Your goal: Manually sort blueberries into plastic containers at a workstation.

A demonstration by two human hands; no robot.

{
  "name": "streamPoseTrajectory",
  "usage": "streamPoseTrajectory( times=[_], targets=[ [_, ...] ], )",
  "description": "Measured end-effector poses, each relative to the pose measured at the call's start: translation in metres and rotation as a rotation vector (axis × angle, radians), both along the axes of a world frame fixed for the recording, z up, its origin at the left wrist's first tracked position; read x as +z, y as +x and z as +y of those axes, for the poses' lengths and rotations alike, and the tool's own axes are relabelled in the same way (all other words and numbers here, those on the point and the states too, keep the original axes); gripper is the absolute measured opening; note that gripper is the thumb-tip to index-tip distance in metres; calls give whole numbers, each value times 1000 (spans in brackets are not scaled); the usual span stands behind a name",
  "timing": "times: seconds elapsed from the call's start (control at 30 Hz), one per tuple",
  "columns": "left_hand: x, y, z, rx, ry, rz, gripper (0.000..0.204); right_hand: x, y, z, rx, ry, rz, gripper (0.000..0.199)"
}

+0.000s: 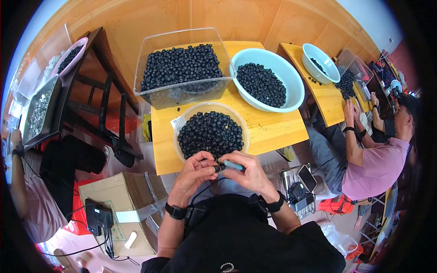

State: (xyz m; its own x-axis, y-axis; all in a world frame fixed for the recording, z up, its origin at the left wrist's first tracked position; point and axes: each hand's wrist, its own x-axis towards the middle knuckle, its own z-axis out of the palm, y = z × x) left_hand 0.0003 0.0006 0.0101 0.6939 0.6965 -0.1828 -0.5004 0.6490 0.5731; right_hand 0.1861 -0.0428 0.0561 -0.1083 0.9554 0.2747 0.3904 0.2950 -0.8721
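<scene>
My left hand (191, 176) pinches a small round black piece (216, 169) between thumb and fingertips, just past the table's near edge. Closed around a short tool with a light-blue handle (233, 165), my right hand (254, 175) brings its tip against or very near that piece; the tip is too small to make out. Right beyond my hands, a round clear tub (246, 129) holds many black ring-like pieces (209, 133). Both hands overlap the tub's near rim from this view.
Behind the tub stand a clear rectangular bin (191, 97) and a light-blue basin (295, 93), both holding black pieces. A cardboard box (136, 200) is low at left. One person (375, 164) works at the right table; another person's arm (18, 182) shows far left.
</scene>
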Motion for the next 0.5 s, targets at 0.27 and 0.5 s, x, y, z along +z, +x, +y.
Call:
streamPoseTrajectory(
  times=[0.27, 0.5],
  targets=[
    [-1, -1, -4, -12, 0, 93, 31, -1, 4, 4, 88, -69, -96, 23],
    [-6, -17, 3, 335, 190, 494, 21, 5, 93, 91, -425, 331, -344, 26]
  ],
)
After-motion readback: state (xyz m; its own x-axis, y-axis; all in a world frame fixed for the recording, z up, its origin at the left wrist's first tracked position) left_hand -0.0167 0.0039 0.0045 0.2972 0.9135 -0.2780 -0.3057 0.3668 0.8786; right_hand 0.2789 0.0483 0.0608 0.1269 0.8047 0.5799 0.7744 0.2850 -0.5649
